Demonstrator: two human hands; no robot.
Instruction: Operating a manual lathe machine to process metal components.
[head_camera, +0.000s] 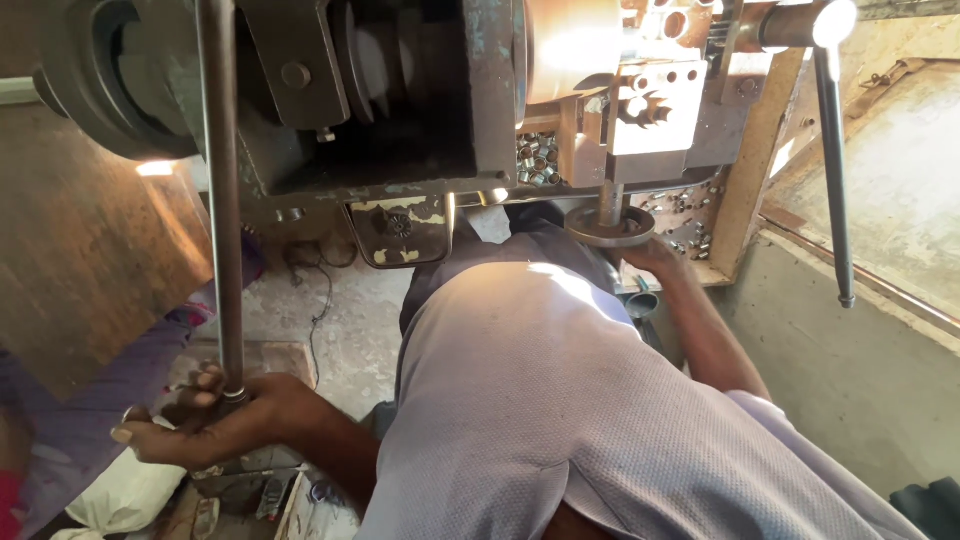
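Head view: the person leans over a lathe (400, 120), grey shirt (560, 400) filling the middle of the frame. The left hand (215, 415) is clenched around the lower end of a long steel bar (222, 200) that runs up past the dark headstock. The right hand (650, 258) reaches under the machine and rests against a round handwheel (610, 225); its fingers are mostly hidden by the wheel and the shirt, so I cannot tell whether it grips or only touches.

Judged from this, the step in hand looks like working the machine's feed: one hand on the bar, the other at the wheel. The next move calls for a steady pull on the bar and a controlled turn of the wheel, with the sleeve kept away from moving parts.

A tray (540, 160) of small shiny metal rings sits beside the block-shaped tool post (650, 105). A second lever (835, 170) hangs at the right.

No packages, labels or signs show clearly; a white sack-like bundle (130, 495) lies on the floor at lower left
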